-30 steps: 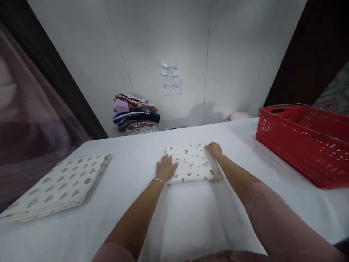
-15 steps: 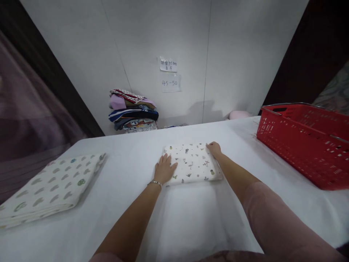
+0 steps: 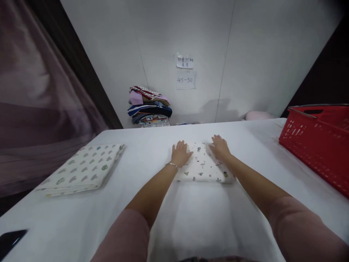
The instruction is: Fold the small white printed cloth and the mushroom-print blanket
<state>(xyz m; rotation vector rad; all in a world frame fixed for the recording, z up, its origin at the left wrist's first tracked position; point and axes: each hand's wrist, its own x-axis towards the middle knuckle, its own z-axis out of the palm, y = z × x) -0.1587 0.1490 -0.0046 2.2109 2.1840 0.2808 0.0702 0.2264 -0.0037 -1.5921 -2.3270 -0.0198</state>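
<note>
A folded white cloth (image 3: 203, 165) with small plant and bird prints lies flat in front of me on the white table. On its upper left part rests my left hand (image 3: 181, 154), fingers spread, a bracelet at the wrist. My right hand (image 3: 220, 147) lies over the upper right part of the cloth, its fingers also apart. Neither hand grips anything. Further left lies another folded cloth (image 3: 87, 165), white with grey and green prints, and no hand touches it.
A red basket (image 3: 316, 140) stands at the right of the table (image 3: 131, 214). Behind the far edge is a pile of folded fabrics (image 3: 149, 107), with a pink object (image 3: 257, 115) to its right. A dark object (image 3: 11, 240) lies at the lower left.
The view has swung left. My left hand has moved up along the cloth's left side. My right hand has come off the upper right corner and spread flat on top.
</note>
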